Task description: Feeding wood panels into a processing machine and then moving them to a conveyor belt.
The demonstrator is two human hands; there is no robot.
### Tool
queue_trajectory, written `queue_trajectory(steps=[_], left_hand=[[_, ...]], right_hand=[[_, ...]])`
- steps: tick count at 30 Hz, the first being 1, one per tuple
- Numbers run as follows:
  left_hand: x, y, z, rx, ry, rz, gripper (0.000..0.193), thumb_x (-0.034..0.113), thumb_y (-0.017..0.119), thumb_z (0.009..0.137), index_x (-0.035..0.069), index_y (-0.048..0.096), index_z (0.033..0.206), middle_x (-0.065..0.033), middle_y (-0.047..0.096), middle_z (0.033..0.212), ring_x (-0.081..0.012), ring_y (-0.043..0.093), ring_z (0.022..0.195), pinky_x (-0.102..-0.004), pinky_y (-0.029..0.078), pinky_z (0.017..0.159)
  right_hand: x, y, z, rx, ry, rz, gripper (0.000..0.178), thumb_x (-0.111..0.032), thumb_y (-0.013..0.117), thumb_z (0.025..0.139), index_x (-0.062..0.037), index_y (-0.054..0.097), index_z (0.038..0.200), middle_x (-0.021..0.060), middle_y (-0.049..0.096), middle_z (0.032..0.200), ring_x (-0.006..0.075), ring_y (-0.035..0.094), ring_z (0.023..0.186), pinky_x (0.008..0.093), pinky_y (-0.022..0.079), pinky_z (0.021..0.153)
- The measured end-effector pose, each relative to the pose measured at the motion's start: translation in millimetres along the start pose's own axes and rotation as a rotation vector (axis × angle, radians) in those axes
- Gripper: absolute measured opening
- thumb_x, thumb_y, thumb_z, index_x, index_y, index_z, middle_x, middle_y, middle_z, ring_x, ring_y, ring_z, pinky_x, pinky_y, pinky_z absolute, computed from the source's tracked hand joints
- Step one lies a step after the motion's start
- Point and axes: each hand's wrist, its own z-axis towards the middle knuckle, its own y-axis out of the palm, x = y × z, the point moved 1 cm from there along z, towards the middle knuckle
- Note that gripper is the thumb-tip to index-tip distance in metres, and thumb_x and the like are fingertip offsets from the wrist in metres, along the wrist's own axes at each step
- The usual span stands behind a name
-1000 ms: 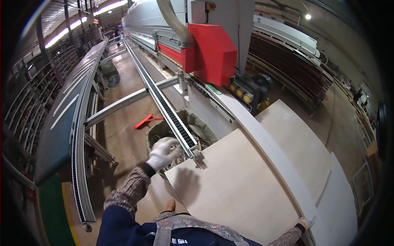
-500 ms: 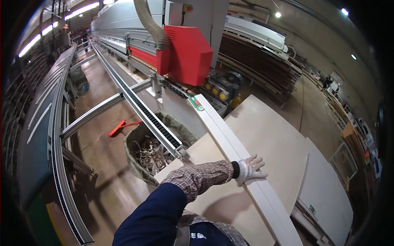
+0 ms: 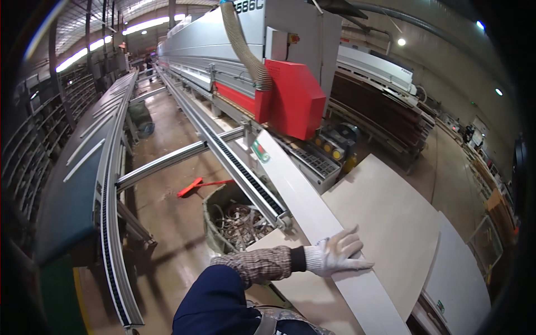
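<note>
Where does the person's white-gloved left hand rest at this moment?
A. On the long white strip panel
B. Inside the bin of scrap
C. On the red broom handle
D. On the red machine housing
A: the white-gloved left hand lies flat, fingers spread, on the long white strip panel beside the beige board.

Woodworking factory hall | long edge-banding machine (image 3: 262, 72) | roller conveyor (image 3: 106, 167) | stacked boards (image 3: 385, 223) | offcut bin (image 3: 234, 223)

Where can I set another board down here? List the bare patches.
Bare: the pale panel right of the long white strip, up to its far edge, and the white sheet beyond it. Crowded: the strip itself, where the gloved left hand lies flat, the scrap bin left of the conveyor rail, and the red machine.
</note>
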Motion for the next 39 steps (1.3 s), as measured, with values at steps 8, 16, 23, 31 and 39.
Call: queue_trajectory(steps=[8,16,23,31,39], left_hand=[[52.1,-126.8,-52.7,0.051,-0.089,0.500,0.050,0.011,0.066,0.086,0.036,0.067,0.128,-0.0128,0.056,0.118,-0.0310,0.059,0.115,-0.0621,0.041,0.114],[217.4,-286.2,-151.3,0.056,-0.310,0.982,0.059,0.020,0.078,0.080,0.043,0.060,0.131,-0.0078,0.059,0.117,-0.0287,0.064,0.108,-0.0601,0.040,0.110],[472.0,-408.2,-259.1,-0.008,-0.733,1.286,0.054,0.045,0.079,0.083,0.013,0.054,0.120,-0.0098,0.062,0.100,-0.0306,0.065,0.092,-0.0580,0.029,0.117],[740.8,-476.7,-343.7,-0.030,-0.928,1.705,0.050,0.033,0.070,0.089,0.031,0.045,0.132,-0.0118,0.050,0.122,-0.0368,0.058,0.109,-0.0690,0.021,0.120],[884.0,-486.8,-412.0,-0.077,-1.324,1.908,0.076,0.028,0.070,0.081,0.025,0.035,0.148,-0.0147,0.047,0.126,-0.0385,0.050,0.117,-0.0747,0.030,0.111]], right_hand=[[-96.7,99.1,9.7,-0.008,0.038,0.392,0.053,-0.042,0.066,0.095,-0.0030,0.058,0.130,0.0181,0.061,0.128,0.0346,0.059,0.114,0.0505,0.050,0.098],[-209.8,105.7,-7.3,-0.056,0.126,0.858,0.051,-0.043,0.067,0.096,-0.0016,0.058,0.124,0.0175,0.061,0.121,0.0312,0.060,0.106,0.0486,0.052,0.091],[-310.2,2.3,-60.8,-0.273,0.235,1.246,0.050,-0.043,0.068,0.096,-0.0004,0.057,0.119,0.0170,0.061,0.115,0.0283,0.061,0.099,0.0470,0.053,0.086],[-497.8,-221.0,-69.9,-0.603,0.303,1.704,0.043,-0.042,0.061,0.100,-0.0054,0.061,0.122,0.0155,0.063,0.112,0.0319,0.062,0.098,0.0480,0.053,0.087],[-643.3,-381.9,-142.3,-1.856,1.638,2.250,0.049,-0.040,0.065,0.098,-0.0062,0.061,0.133,0.0129,0.070,0.122,0.0280,0.068,0.108,0.0446,0.058,0.096]])
